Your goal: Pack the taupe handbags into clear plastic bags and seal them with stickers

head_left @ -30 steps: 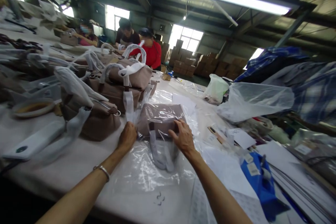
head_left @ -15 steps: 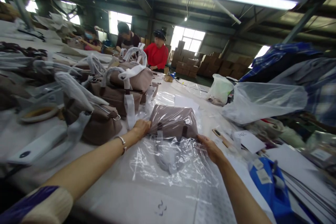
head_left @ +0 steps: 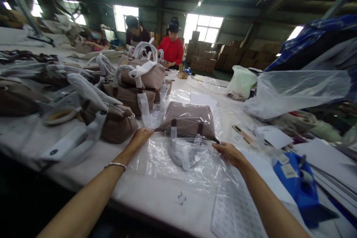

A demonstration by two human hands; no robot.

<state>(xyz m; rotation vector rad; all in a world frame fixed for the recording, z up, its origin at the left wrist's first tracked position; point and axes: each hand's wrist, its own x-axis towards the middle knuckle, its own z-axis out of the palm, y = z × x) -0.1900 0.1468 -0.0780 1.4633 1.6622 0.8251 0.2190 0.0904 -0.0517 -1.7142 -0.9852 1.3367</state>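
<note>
A taupe handbag (head_left: 189, 119) lies on the table inside a clear plastic bag (head_left: 164, 156), its wrapped handles pointing toward me. My left hand (head_left: 142, 135) pinches the handbag's left corner through or with the plastic. At the right corner, my right hand (head_left: 227, 151) has its fingers closed on the handbag's other end. Both corners are drawn outward to points. Exactly how much plastic lies between fingers and handbag cannot be made out.
More taupe handbags (head_left: 117, 121) with wrapped handles crowd the left, beside a tape roll (head_left: 60, 115). A brush (head_left: 242, 134), a blue tape dispenser (head_left: 295, 186) and clear plastic (head_left: 298, 91) lie right. Across the table stands a person in red (head_left: 171, 50).
The view has shifted, with the scene lower edge more visible. My left hand has moved outward from the handbag's body, and both lower corners are now stretched out further.
</note>
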